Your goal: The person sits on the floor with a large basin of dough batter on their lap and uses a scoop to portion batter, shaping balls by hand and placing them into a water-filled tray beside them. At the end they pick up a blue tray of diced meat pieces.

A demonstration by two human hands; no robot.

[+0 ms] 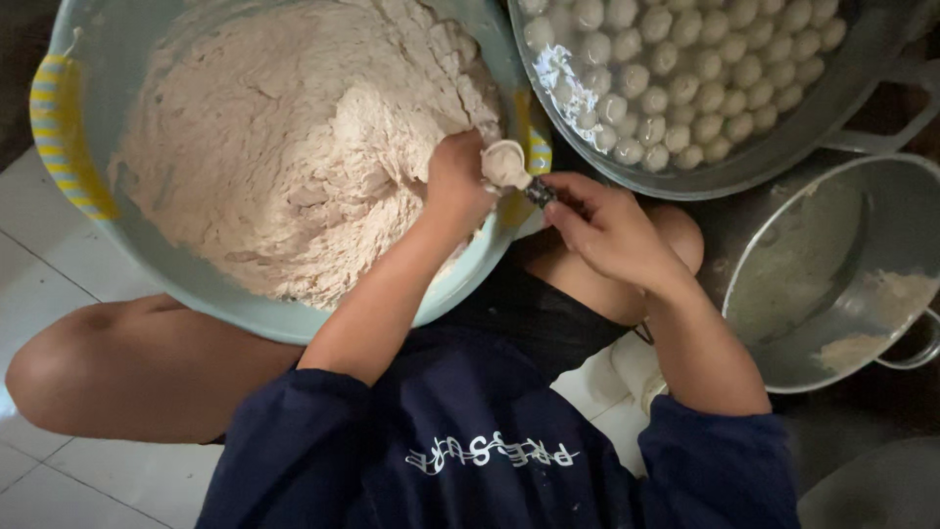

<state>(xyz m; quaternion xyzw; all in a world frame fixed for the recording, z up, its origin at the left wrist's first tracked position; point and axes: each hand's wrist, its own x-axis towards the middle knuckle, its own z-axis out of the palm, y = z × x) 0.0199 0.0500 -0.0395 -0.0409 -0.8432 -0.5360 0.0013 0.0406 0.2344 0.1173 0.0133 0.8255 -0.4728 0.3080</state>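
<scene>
Fingers [460, 162] of my left hand [458, 181] are curled into a fist around a lump of the pale paste, and a rounded ball of paste [504, 165] bulges out of the top of that fist. My right hand [607, 230] sits just beside it, its fingers [568, 201] pinched on the dark handle of a spoon [534, 188] whose bowl touches the ball.

Taking the big pale blue basin [294, 313] as the landmark: it rests across my lap, and it is heaped with rough beige paste [284, 147]. My left fist is over its near right rim, the wrist crossing the rim from my side. A yellow striped handle [59, 127] shows on the basin's far left edge, and another yellow patch peeks out behind my fist.

Just to the right of the basin, touching or nearly touching its rim, stands a wide metal pan [783, 147] of water holding many small pale balls [676, 78] packed close together. Further right of the basin and nearer to me is a metal pot [832, 274], mostly empty, with smears of paste on its inside. My bare knee [88, 362] lies under the basin's left side, above white floor tiles [39, 284]
</scene>
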